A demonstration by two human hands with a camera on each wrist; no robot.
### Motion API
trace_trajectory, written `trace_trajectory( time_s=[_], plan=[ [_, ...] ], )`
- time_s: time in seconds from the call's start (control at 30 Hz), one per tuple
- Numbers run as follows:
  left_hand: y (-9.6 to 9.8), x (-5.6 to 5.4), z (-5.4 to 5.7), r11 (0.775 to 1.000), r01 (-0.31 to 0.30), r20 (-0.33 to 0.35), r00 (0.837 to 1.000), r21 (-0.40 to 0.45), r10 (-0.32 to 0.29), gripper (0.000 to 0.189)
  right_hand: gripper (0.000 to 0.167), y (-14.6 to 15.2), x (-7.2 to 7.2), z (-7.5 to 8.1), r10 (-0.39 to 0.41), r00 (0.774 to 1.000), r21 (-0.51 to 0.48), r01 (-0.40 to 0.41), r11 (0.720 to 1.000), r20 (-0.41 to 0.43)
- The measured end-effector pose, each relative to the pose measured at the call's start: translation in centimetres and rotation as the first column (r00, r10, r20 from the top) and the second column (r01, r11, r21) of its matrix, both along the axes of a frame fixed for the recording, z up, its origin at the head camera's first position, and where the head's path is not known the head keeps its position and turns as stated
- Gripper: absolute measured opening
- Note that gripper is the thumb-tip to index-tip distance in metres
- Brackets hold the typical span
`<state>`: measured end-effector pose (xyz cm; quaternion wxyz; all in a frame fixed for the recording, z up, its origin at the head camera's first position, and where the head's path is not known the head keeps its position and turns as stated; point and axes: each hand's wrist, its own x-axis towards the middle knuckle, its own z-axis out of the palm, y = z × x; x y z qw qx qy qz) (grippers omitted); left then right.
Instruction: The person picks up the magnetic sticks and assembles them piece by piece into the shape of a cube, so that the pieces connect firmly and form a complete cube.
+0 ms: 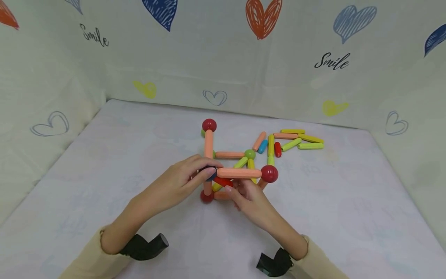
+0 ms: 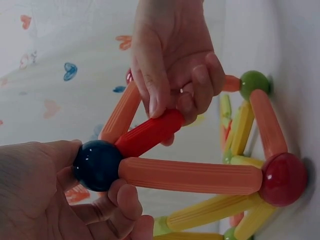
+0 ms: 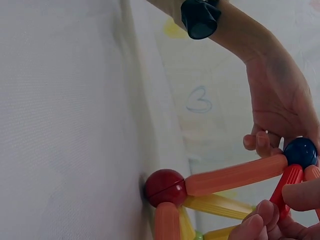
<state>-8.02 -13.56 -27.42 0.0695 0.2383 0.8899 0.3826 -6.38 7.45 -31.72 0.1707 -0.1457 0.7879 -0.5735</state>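
My left hand (image 1: 181,179) grips a dark blue ball (image 2: 97,165) between thumb and fingers, at an upper corner of a frame built from sticks and balls. A short red stick (image 2: 152,132) is pinched by the thumb and fingers of my right hand (image 1: 254,199), its end against the blue ball. From that ball one orange stick (image 1: 238,173) runs to a red ball (image 1: 270,173), and another orange stick (image 1: 208,143) leads to a far red ball (image 1: 209,125). Low in the frame are another red ball (image 1: 207,196), a green ball (image 1: 249,154) and yellow sticks (image 2: 215,210).
Behind the frame to the right, loose sticks lie on the white-covered table (image 1: 104,162): a blue one (image 1: 263,146), a short red one (image 1: 277,149), and several yellow, lime (image 1: 311,146) and orange ones. A cloth backdrop (image 1: 223,62) with printed hearts rises at the back.
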Motion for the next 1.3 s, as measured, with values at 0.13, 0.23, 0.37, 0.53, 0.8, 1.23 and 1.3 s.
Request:
trace_trajectory(
  time_s=[0.13, 0.23, 0.37, 0.53, 0.8, 1.23, 1.3],
  plan=[
    [0.0, 0.0, 0.0, 1.0, -0.003, 0.003, 1.0, 0.002, 0.003, 0.029, 0.045, 0.2, 0.2, 0.1, -0.001, 1.0, 0.014, 0.001, 1.0, 0.008],
    [0.0, 0.0, 0.0, 1.0, -0.004, 0.009, 1.0, 0.001, 0.004, 0.029, 0.045, 0.7, 0.7, 0.1, 0.012, 1.0, 0.042, -0.013, 0.999, 0.021],
    [0.0, -0.1, 0.0, 1.0, 0.001, 0.017, 1.0, 0.002, -0.001, 0.03, 0.043, 2.1, 1.8, 0.4, 0.058, 0.998, 0.103, -0.06, 0.993, 0.028],
    [-0.1, -0.1, 0.0, 1.0, 0.004, 0.016, 1.0, -0.002, -0.004, 0.03, 0.029, 4.9, 2.7, 1.5, 0.169, 0.985, 0.165, -0.172, 0.971, 0.032],
    [0.0, -0.2, 0.0, 1.0, 0.012, 0.024, 1.0, -0.003, -0.012, 0.03, 0.016, 10.2, 1.4, 3.4, 0.335, 0.926, 0.131, -0.316, 0.94, -0.173],
    [-0.1, -0.2, 0.0, 1.0, 0.014, 0.035, 0.999, -0.004, -0.014, 0.03, 0.035, 12.0, -7.2, 1.8, -0.218, 0.969, 0.035, 0.224, 0.974, -0.12],
    [-0.1, -0.2, 0.0, 1.0, 0.018, 0.034, 0.999, 0.002, -0.018, 0.03, 0.043, 11.2, -8.6, 0.9, -0.222, 0.973, 0.045, 0.225, 0.973, -0.058]
  ],
)
